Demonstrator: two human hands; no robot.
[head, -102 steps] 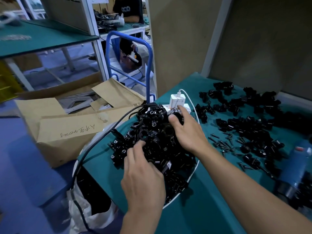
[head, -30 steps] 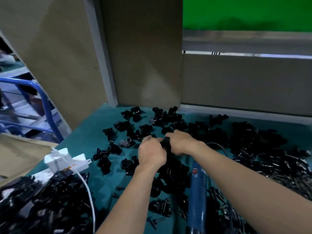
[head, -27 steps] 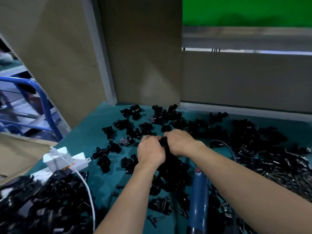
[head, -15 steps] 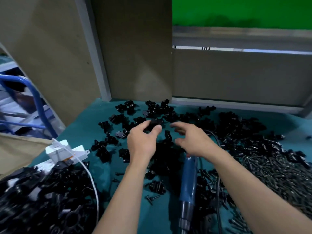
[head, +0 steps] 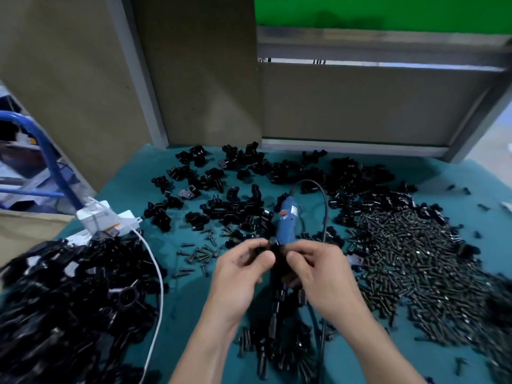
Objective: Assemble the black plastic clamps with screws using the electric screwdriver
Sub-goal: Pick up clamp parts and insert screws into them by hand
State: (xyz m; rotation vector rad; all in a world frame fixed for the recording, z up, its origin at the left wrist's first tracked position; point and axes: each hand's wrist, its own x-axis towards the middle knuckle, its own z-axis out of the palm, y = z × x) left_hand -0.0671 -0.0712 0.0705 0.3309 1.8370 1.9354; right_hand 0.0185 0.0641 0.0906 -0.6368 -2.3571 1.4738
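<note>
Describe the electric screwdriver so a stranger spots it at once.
On the teal table, look mid-table, between scattered black clamps and the screw heap. The screwdriver lies there: the table's only blue object, a black cable looping from its far end.

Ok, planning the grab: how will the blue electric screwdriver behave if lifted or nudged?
The blue electric screwdriver looks rigid and round-bodied, so a nudge may roll it, though black clamps beside it would likely stop it. Its black cord loops off the far end and will probably tug when lifted.
</note>
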